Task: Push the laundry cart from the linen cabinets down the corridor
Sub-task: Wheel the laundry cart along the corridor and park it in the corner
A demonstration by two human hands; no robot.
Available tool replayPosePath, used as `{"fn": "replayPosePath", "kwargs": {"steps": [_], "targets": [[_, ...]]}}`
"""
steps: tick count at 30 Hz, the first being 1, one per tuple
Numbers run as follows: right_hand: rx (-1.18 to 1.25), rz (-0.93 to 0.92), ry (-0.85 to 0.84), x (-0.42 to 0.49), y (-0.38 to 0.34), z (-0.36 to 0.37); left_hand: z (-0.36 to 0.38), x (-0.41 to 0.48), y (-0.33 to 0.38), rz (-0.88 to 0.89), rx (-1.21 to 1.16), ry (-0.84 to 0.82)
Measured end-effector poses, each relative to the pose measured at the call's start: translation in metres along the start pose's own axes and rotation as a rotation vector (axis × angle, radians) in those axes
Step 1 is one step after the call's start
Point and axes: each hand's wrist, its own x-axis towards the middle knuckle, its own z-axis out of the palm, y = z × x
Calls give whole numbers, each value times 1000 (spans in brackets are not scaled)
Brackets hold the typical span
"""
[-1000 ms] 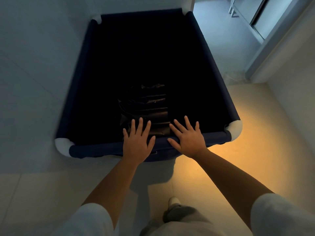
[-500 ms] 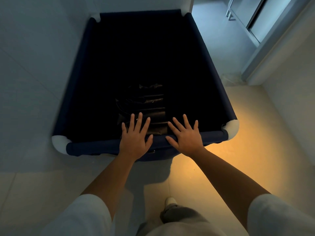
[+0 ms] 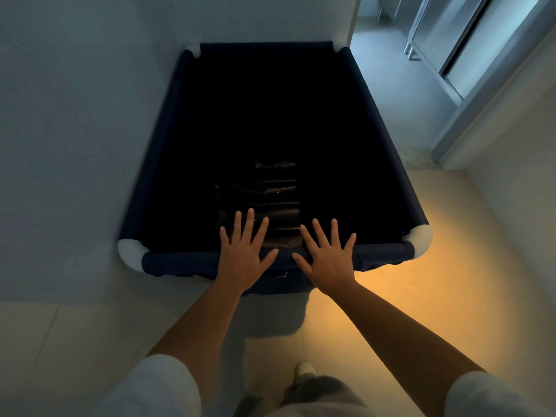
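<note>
- Pale floor tiles (image 3: pixel 469 266) filled the lower part of the head view, washed with warm amber light on the right side and dimmer, greyer on the left.
- A plain white wall (image 3: pixel 75 115) rose along the left.
- A metal-framed glass door (image 3: pixel 469 55) stood at the upper right, beyond a cooler, bluish stretch of floor.
- The deep rectangular laundry cart of dark navy fabric (image 3: pixel 180 263) stood directly ahead of the person, its left side just beside the white wall.
- Rounded white corner caps (image 3: pixel 129 252) marked the ends of its near rim.
- Inside the cart, near its close end, lay a dark folded bundle (image 3: pixel 264 191); what it was made of could not be told in the gloom.
- The left hand (image 3: pixel 243 260) lay flat on the near rim bar, fingers straight and spread wide, gripping nothing.
- The right hand (image 3: pixel 328 260) pressed the same bar just beside it, likewise splayed, the fingers reaching over the cart's dark interior.
- Both forearms were bare below short white sleeves (image 3: pixel 156 389).
- One light-coloured shoe (image 3: pixel 304 370) showed on the tiles behind the cart, between the arms.
</note>
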Motion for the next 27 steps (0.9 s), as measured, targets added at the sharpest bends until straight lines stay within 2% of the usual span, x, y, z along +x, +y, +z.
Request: {"fn": "replayPosePath", "kwargs": {"steps": [9,16,27], "targets": [[62,95,-32,2,-55,3,-2,-27,-60,-9,23,-26],[85,121,-34,2,-57,6,1,-31,-67,58,7,28],[90,144,-47,6,-56,9,11,-27,-71,45,16,-24]]}}
